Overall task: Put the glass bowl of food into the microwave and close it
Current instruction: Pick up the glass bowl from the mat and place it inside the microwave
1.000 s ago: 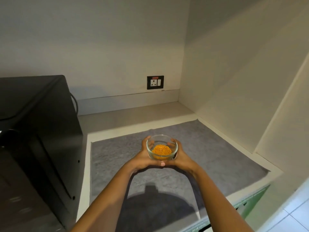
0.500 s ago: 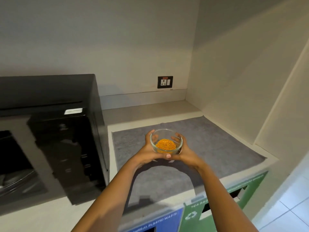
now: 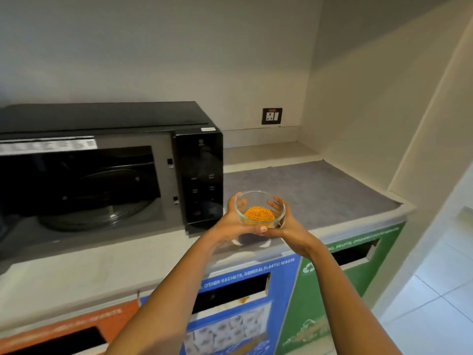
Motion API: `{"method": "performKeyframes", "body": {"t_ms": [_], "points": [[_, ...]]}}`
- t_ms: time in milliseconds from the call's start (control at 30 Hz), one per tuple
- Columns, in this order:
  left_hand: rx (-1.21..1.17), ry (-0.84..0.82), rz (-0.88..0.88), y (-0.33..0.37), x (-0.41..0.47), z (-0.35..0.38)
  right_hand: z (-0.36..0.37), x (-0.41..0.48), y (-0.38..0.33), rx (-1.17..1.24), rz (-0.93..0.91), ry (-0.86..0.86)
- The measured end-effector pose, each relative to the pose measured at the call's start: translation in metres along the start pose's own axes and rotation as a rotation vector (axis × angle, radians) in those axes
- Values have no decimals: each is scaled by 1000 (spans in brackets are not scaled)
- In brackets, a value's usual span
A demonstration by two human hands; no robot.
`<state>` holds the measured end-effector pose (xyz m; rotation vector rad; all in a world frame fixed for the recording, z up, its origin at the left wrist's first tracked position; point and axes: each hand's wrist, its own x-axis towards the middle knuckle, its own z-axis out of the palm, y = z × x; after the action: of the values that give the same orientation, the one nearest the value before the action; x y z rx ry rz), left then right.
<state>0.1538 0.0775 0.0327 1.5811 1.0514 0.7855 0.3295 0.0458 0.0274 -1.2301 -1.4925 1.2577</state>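
A small glass bowl (image 3: 259, 208) of orange food is lifted above the counter's front edge, cupped between both hands. My left hand (image 3: 230, 224) wraps its left side and my right hand (image 3: 288, 225) wraps its right side. The black microwave (image 3: 110, 160) stands on the counter to the left of the bowl. Its cavity is exposed, with the glass turntable (image 3: 94, 208) visible inside. The door is out of view. The control panel (image 3: 202, 178) sits just left of the bowl.
A grey mat (image 3: 302, 190) covers the counter to the right of the microwave. A wall socket (image 3: 271, 116) is on the back wall. Side walls close off the right. Orange, blue and green waste-bin fronts (image 3: 245, 295) with slots sit below the counter.
The view has swung left and pulled back, bringing the microwave's open cavity into sight. Both hands have carried the bowl off the mat toward the counter's front edge near the control panel.
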Motion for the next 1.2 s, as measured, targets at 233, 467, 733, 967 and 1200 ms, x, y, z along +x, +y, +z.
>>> {"method": "performKeyframes", "body": {"t_ms": [233, 467, 733, 967, 1200], "points": [[-101, 88, 14, -4, -76, -34, 69, -28, -20, 88, -44, -127], [-255, 215, 57, -13, -126, -78, 126, -20, -37, 295, -104, -291], [-415, 476, 74, -18, -143, -129, 191, 29, -55, 499, -39, -322], [-636, 835, 93, -14, -124, -164, 250, 73, -69, 645, -25, -136], [-746, 1033, 76, -21, -102, -194, 283, 116, -79, 679, 110, -26]]}}
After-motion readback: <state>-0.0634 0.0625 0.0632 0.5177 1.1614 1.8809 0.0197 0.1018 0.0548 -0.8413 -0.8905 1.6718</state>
